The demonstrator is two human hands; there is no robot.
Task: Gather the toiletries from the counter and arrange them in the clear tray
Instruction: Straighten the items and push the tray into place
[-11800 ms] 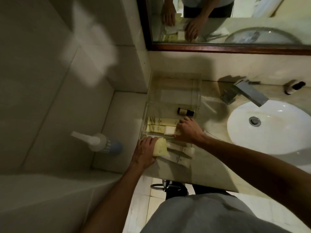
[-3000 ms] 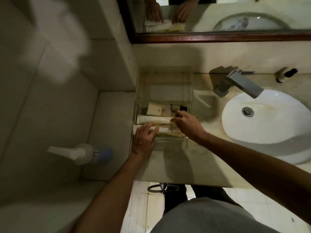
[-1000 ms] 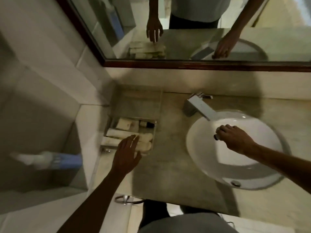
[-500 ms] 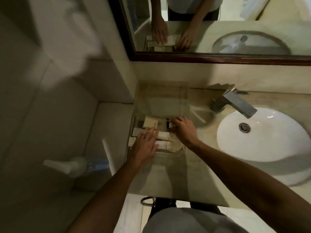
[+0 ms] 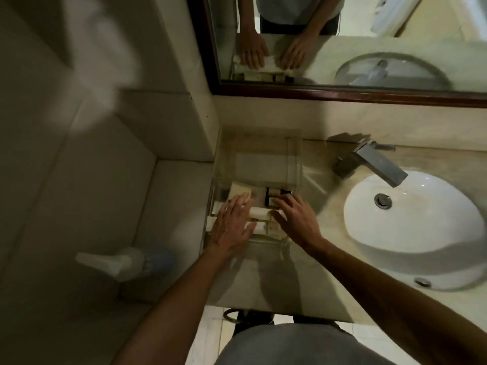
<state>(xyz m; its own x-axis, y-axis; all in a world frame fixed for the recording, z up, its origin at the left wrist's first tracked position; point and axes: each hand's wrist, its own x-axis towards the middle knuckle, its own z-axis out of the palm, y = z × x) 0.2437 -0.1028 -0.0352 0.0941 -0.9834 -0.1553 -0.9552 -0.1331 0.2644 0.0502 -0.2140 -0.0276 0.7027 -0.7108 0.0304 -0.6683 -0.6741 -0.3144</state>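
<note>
The clear tray (image 5: 293, 164) stands on the counter against the left wall. Inside it lie white tubes (image 5: 259, 213), a cream soap box (image 5: 239, 192) and small dark-capped bottles (image 5: 274, 194) at the back. My left hand (image 5: 233, 225) lies flat with spread fingers over the left ends of the tubes. My right hand (image 5: 296, 218) rests with its fingers on the right ends of the tubes and near the small bottles. Both hands hide much of the tray's front half.
A white basin (image 5: 411, 227) with a steel tap (image 5: 369, 162) fills the right side of the counter. A white and blue spray bottle (image 5: 129, 262) lies on the ledge to the left. A framed mirror (image 5: 342, 43) hangs above.
My right hand has come back from the basin to the tray. Both hands have since settled flat on the tubes, and a second small bottle stands at the tray's back.
</note>
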